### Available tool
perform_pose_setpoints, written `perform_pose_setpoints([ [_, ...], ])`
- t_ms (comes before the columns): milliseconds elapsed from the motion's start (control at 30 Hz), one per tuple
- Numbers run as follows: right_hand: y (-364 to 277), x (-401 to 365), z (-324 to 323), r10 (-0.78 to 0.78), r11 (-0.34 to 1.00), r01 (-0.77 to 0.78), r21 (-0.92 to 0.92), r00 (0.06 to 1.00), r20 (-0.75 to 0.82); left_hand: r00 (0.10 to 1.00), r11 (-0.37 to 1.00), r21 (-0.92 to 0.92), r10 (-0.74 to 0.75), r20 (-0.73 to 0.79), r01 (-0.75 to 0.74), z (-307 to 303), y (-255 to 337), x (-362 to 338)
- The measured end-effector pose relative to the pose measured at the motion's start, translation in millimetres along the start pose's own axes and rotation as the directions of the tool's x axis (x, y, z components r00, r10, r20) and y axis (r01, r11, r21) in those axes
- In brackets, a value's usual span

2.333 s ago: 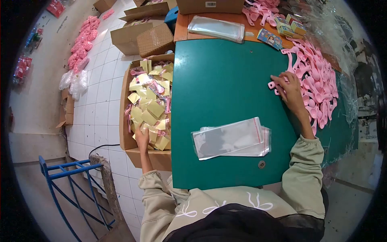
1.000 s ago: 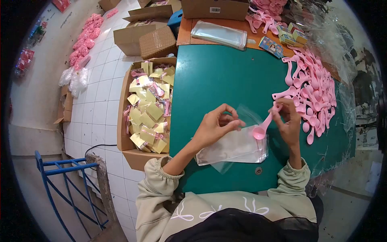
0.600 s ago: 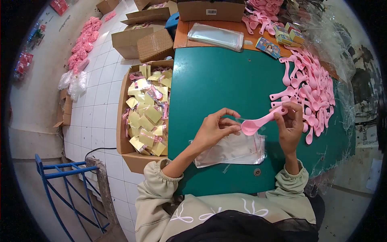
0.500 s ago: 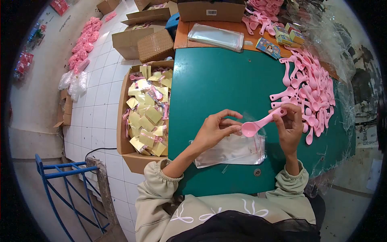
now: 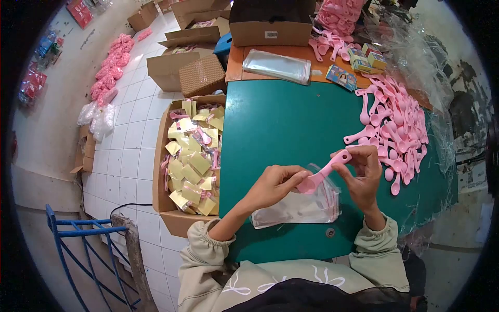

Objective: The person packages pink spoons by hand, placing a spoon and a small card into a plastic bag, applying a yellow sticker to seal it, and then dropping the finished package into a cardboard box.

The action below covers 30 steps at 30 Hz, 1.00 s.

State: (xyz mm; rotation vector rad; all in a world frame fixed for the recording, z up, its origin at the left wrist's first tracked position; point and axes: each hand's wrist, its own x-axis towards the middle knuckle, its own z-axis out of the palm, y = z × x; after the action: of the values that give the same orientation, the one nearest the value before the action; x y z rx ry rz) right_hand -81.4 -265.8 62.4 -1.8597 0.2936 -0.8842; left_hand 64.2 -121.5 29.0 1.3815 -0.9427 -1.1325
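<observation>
A pink measuring spoon (image 5: 326,170) hangs over the table, its bowl to the left and its handle rising to the right. My right hand (image 5: 363,174) pinches the handle's holed end. At the bowl, my left hand (image 5: 275,186) has thumb and fingers closed on a clear film that seems to cover the bowl; the film's edges are hard to make out. Beneath both hands, a stack of clear bags (image 5: 291,212) lies on the green table (image 5: 270,125). A big heap of pink spoons (image 5: 397,125) covers the table's right side.
Left of the table, an open carton (image 5: 160,171) holds yellow cards and packed pink spoons. More clear bags (image 5: 275,65), a brown box (image 5: 270,26), small printed boxes (image 5: 341,77) and loose plastic wrap (image 5: 416,52) lie at the back. A blue metal frame (image 5: 86,232) stands at lower left.
Both hands and the spoon have shifted slightly left and down. My left fingers, apart before, have closed at the bowl, which now looks filmed over. The camera view has tilted up a little.
</observation>
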Motion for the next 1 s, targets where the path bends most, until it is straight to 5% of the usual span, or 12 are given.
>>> perform_pose_setpoints([
  [100,-1.7,11.4,-1.5,-0.179,0.972,0.21,-0.103,0.952,0.25,0.973,0.974,-0.096,0.195,-0.127,-0.207,0.8,-2.6,3.8],
  [167,-11.5,31.9,0.2,-0.294,0.88,0.449,-0.157,0.772,0.563,0.974,0.967,-0.181,0.147,-0.172,-0.178,-1.6,4.2,1.2],
  [233,1.6,51.5,3.3,-0.246,0.943,0.106,0.317,0.862,0.444,0.97,0.942,-0.277,0.135,-0.201,-0.188,-4.4,14.7,-3.6],
  [333,63.1,135.1,-36.4,-0.1,0.944,0.177,-0.279,0.958,0.268,0.953,0.889,-0.357,0.226,-0.202,-0.286,-6.2,22.7,-14.7],
  [367,99.0,167.8,-58.1,-0.132,0.819,0.248,-0.517,0.959,0.252,0.939,0.884,-0.323,0.295,-0.178,-0.339,-8.5,22.3,-19.4],
  [400,135.2,191.4,-81.0,-0.008,0.733,0.149,-0.664,0.978,0.21,0.918,0.872,-0.29,0.365,-0.152,-0.395,-9.8,22.2,-22.7],
  [467,231.2,223.9,-129.8,-0.021,0.602,0.095,-0.793,0.995,0.103,0.88,0.85,-0.227,0.45,-0.153,-0.475,-9.2,13.0,-28.2],
  [567,265.9,221.5,-141.8,0.212,0.764,-0.108,-0.637,0.973,0.089,0.93,0.895,-0.258,0.336,-0.149,-0.364,-14.1,13.3,-31.6],
  [700,245.4,217.6,-130.8,0.171,0.673,-0.164,-0.721,0.983,-0.064,0.989,0.904,-0.412,0.067,-0.129,-0.115,-19.7,4.3,-19.5],
  [800,241.4,218.9,-130.3,0.172,0.557,-0.198,-0.807,0.978,-0.122,0.987,0.927,-0.36,0.057,-0.149,-0.107,-19.9,-3.7,-7.6],
  [833,243.7,216.9,-129.6,-0.071,0.474,-0.031,-0.88,0.995,-0.073,0.986,0.928,-0.359,0.045,-0.158,-0.1,-19.8,-1.9,-5.7],
  [1000,201.4,205.2,-121.1,-0.176,0.559,0.103,-0.823,0.984,0.004,0.987,0.946,-0.31,0.052,-0.155,-0.098,-22.1,-2.9,-8.0],
])
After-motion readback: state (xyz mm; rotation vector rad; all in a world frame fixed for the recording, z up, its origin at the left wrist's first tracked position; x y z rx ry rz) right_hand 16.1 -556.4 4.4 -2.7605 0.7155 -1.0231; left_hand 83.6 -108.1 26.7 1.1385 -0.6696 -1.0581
